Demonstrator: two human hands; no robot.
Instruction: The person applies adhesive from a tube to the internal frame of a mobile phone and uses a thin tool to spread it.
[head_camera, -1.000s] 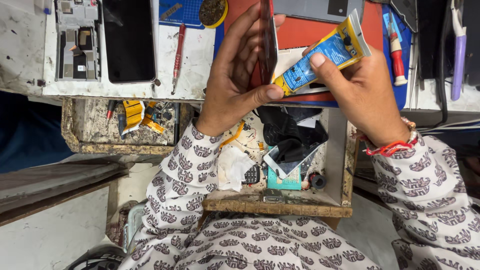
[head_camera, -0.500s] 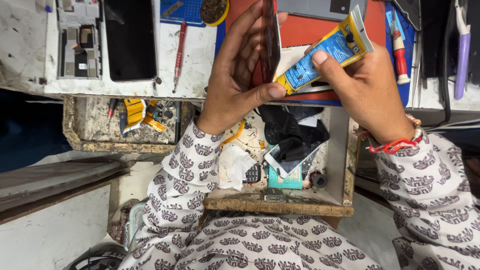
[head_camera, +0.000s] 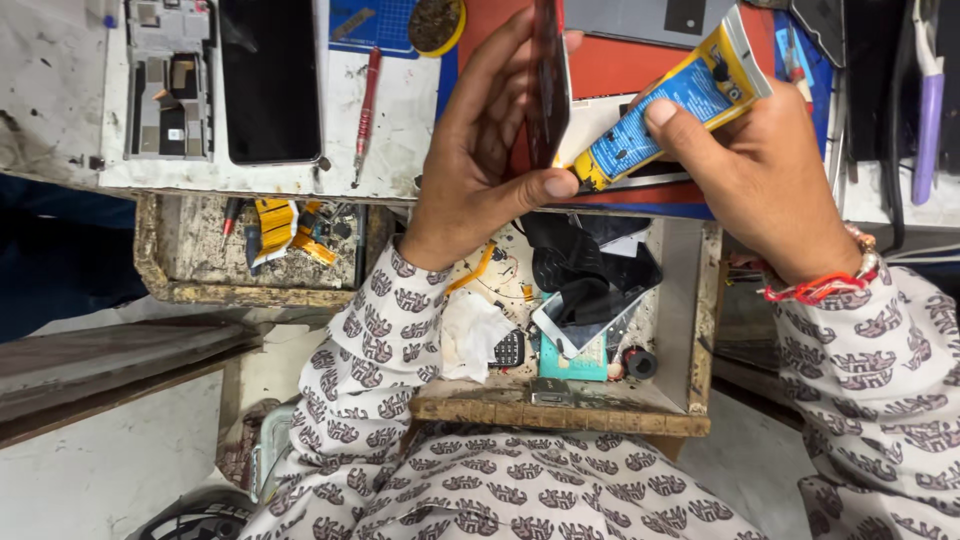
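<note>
My left hand (head_camera: 480, 150) holds a thin dark phone panel (head_camera: 547, 85) upright on its edge, thumb at its lower corner. My right hand (head_camera: 755, 170) grips a blue and yellow glue tube (head_camera: 665, 110), tilted so its yellow nozzle touches the panel's lower edge near my left thumb. A red thread band circles my right wrist. Both hands are above the red mat (head_camera: 620, 65) on the workbench.
On the white bench top lie a black phone screen (head_camera: 270, 80), an opened phone frame (head_camera: 167, 75), a red screwdriver (head_camera: 365, 105) and a purple-handled tool (head_camera: 925, 100). Below are two open wooden drawers (head_camera: 560, 410) holding parts, black tape and flex cables (head_camera: 275, 225).
The hands stay almost still. The tube's nozzle remains at the panel's lower edge, with only a slight shift of the whole view.
</note>
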